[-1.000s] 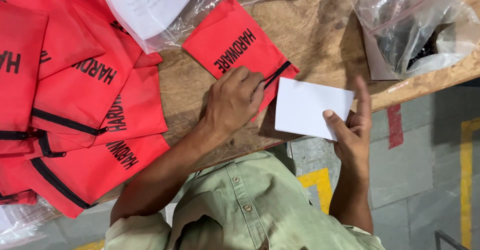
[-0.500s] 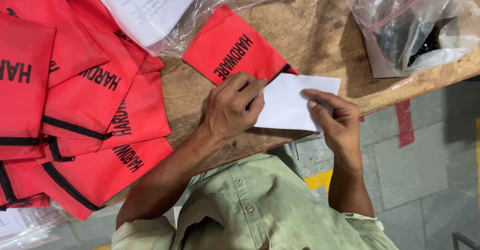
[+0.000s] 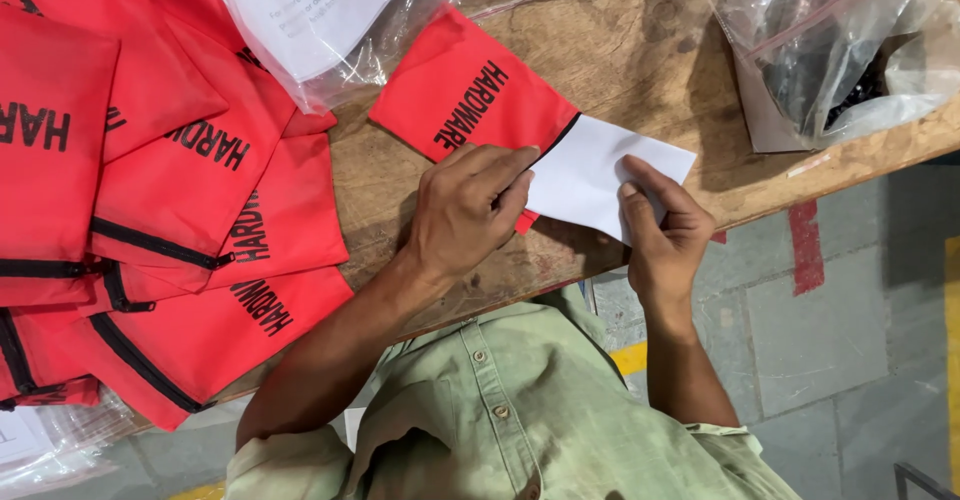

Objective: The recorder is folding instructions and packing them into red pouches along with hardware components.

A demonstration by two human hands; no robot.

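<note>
On a worn wooden tabletop (image 3: pixel 640 50) lies a flat red fabric pouch with a black zip edge (image 3: pixel 465 100). The left hand (image 3: pixel 470 215) presses down on the pouch's near corner, fingers curled over the zip end. The right hand (image 3: pixel 660 235) pinches a blank white paper card (image 3: pixel 590 170), which touches the pouch's opening. A heap of matching red zip pouches (image 3: pixel 150 220) lies to the left, and crumpled clear plastic bags (image 3: pixel 840 50) lie at the far right.

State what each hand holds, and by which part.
Right hand pinches the white paper card at its near edge; left hand presses the red zip pouch at its open end.
</note>
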